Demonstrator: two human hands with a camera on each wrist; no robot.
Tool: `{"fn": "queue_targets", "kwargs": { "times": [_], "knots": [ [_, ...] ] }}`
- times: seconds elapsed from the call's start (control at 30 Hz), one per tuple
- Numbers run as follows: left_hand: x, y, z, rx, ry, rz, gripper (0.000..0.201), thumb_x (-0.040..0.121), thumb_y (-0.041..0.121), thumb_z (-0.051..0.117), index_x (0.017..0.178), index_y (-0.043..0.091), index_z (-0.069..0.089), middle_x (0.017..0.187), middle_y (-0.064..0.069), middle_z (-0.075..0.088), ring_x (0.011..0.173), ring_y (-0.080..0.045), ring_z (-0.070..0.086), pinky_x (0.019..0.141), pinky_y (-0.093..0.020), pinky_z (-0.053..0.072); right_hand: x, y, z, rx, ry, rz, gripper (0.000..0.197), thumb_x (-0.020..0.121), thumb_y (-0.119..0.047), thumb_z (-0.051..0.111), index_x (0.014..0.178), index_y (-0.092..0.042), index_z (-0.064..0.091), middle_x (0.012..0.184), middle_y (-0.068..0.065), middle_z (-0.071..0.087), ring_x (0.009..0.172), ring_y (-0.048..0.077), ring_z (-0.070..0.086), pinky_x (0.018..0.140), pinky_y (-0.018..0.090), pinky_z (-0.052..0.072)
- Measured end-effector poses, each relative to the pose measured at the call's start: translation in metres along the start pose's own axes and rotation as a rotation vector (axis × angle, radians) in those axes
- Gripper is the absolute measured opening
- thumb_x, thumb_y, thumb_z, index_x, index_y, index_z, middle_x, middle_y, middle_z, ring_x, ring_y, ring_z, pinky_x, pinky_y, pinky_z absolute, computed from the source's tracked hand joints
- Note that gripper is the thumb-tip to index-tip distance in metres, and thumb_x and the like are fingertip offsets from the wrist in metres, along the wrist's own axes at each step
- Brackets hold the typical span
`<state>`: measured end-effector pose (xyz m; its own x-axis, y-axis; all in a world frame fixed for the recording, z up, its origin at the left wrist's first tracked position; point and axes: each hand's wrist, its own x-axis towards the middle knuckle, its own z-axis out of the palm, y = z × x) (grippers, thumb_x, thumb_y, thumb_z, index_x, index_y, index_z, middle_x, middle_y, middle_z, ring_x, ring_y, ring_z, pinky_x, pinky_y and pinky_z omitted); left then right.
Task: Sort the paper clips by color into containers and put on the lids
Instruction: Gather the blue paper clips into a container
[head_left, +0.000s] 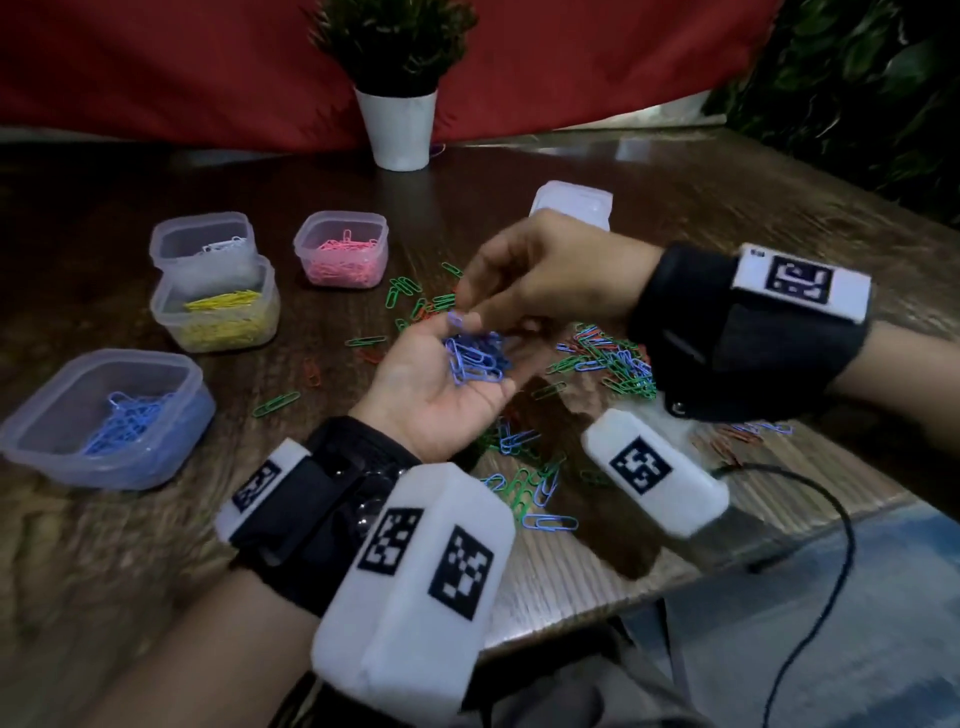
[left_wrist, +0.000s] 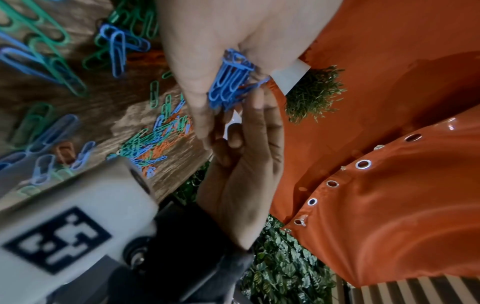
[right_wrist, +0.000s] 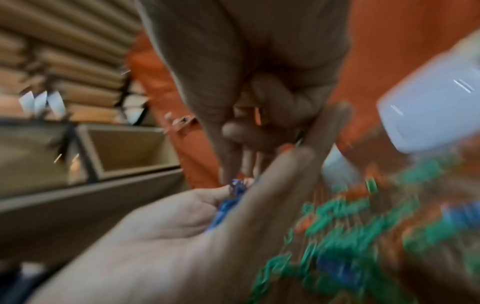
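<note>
Blue clips (head_left: 475, 358); loose green, blue and red clips (head_left: 615, 364) on the brown wood-grain counter (head_left: 727, 218); yellow (head_left: 223, 317), pink (head_left: 340, 260), white (head_left: 223, 244) clips in clear tubs.

Loose clips (right_wrist: 363, 226) motion-blurred, indistinct

the left hand (head_left: 441, 384) lies palm up over the middle of the table (head_left: 675, 218), with a small heap of clips (head_left: 475, 356) in its palm. the right hand (head_left: 540, 275) hangs just above and behind that heap, fingertips down at its far edge, perhaps touching one clip. four open containers stand to the left: the nearest container (head_left: 36, 441) at the front left, a second container (head_left: 166, 317) behind it, a third container (head_left: 161, 244) touching the second from behind, a fourth container (head_left: 306, 249) to their right. loose clips (head_left: 618, 364) lie scattered beneath and right of the hands. a lid (head_left: 571, 200) lies behind the right hand. a potted plant (head_left: 397, 130) stands at the far edge.
</note>
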<state>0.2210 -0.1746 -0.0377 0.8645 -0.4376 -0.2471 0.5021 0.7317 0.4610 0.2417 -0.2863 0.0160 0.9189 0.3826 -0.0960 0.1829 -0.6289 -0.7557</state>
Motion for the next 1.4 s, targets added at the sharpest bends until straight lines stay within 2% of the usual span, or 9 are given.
{"fn": "queue_targets", "kwargs": {
  "times": [0.23,0.37,0.47,0.6,0.87,1.07,1.2,1.33,1.4],
  "knots": [
    [-0.001,0.009,0.0,-0.013,-0.003,-0.023,0.042,0.097,0.016,0.022,0.094,-0.008,0.057,0.087,-0.021,0.069,0.104,-0.03,0.06,0.077,-0.044,0.046,-0.011,0.009,-0.028,-0.099,0.208,-0.054,0.007,0.078,-0.002,0.069,0.084,-0.005,0.07,0.051,-0.003,0.053,0.035,-0.002,0.04,0.038,0.007,0.03],
    [-0.003,0.003,0.004,-0.002,-0.016,-0.019,0.045,0.097,0.015,0.027,0.079,-0.011,0.059,0.08,-0.024,0.063,0.085,-0.032,0.063,0.082,-0.05,0.043,-0.014,0.012,-0.011,-0.019,0.189,-0.061,0.001,0.079,-0.004,0.069,0.079,-0.003,0.07,0.059,0.006,0.064,0.053,0.009,0.055,0.054,0.024,0.05],
    [0.0,0.002,0.002,0.01,0.02,-0.007,0.036,0.096,0.01,0.031,0.078,-0.006,0.057,0.072,-0.02,0.064,0.061,-0.028,0.066,0.067,-0.039,0.056,-0.012,0.007,0.002,-0.051,0.154,-0.064,0.008,0.078,-0.013,0.072,0.076,-0.006,0.068,0.062,0.006,0.061,0.052,0.006,0.052,0.053,0.02,0.046],
    [0.001,0.001,0.001,-0.009,0.026,-0.029,0.033,0.096,0.009,0.03,0.082,-0.006,0.055,0.08,-0.019,0.062,0.07,-0.025,0.063,0.054,-0.037,0.056,-0.006,0.008,0.009,-0.144,0.149,-0.026,0.011,0.077,-0.015,0.072,0.069,-0.014,0.065,0.063,0.001,0.059,0.056,0.004,0.05,0.06,0.025,0.047],
    [-0.001,0.0,0.003,-0.087,0.01,-0.048,0.03,0.097,0.012,0.03,0.089,-0.008,0.051,0.101,-0.023,0.055,0.085,-0.032,0.056,0.073,-0.049,0.048,-0.007,0.011,0.0,-0.261,0.244,0.013,0.014,0.077,-0.01,0.069,0.071,-0.021,0.064,0.058,-0.006,0.057,0.057,0.004,0.049,0.058,0.018,0.041],
    [-0.001,-0.001,0.004,-0.081,0.049,-0.039,0.032,0.098,0.013,0.03,0.087,-0.01,0.051,0.079,-0.022,0.06,0.077,-0.03,0.058,0.084,-0.053,0.04,-0.007,0.008,0.002,-0.323,0.203,0.002,0.01,0.077,-0.021,0.072,0.072,-0.018,0.065,0.057,-0.008,0.053,0.048,-0.003,0.05,0.055,0.015,0.039],
    [-0.002,-0.001,0.004,-0.089,0.07,-0.064,0.026,0.098,0.014,0.029,0.107,-0.001,0.048,0.109,-0.02,0.054,0.089,-0.031,0.056,0.083,-0.052,0.04,0.002,0.004,0.004,-0.401,0.132,0.059,0.009,0.077,-0.02,0.072,0.074,-0.017,0.064,0.06,-0.006,0.054,0.055,0.003,0.048,0.054,0.015,0.04],
    [-0.004,-0.001,0.006,-0.09,0.042,-0.077,0.035,0.098,0.014,0.027,0.094,-0.011,0.052,0.095,-0.027,0.059,0.093,-0.032,0.059,0.085,-0.053,0.039,0.006,0.002,0.002,-0.277,0.083,0.135,0.014,0.076,-0.009,0.07,0.066,-0.016,0.064,0.061,-0.002,0.056,0.052,0.004,0.05,0.052,0.02,0.048],
    [-0.005,-0.001,0.007,-0.097,0.038,-0.084,0.036,0.098,0.014,0.027,0.094,-0.011,0.053,0.094,-0.026,0.06,0.086,-0.033,0.062,0.078,-0.05,0.047,0.006,0.004,0.0,-0.064,0.103,0.155,0.016,0.078,-0.002,0.064,0.067,-0.012,0.063,0.061,0.003,0.055,0.039,0.003,0.046,0.038,0.016,0.041]
  ]
}}
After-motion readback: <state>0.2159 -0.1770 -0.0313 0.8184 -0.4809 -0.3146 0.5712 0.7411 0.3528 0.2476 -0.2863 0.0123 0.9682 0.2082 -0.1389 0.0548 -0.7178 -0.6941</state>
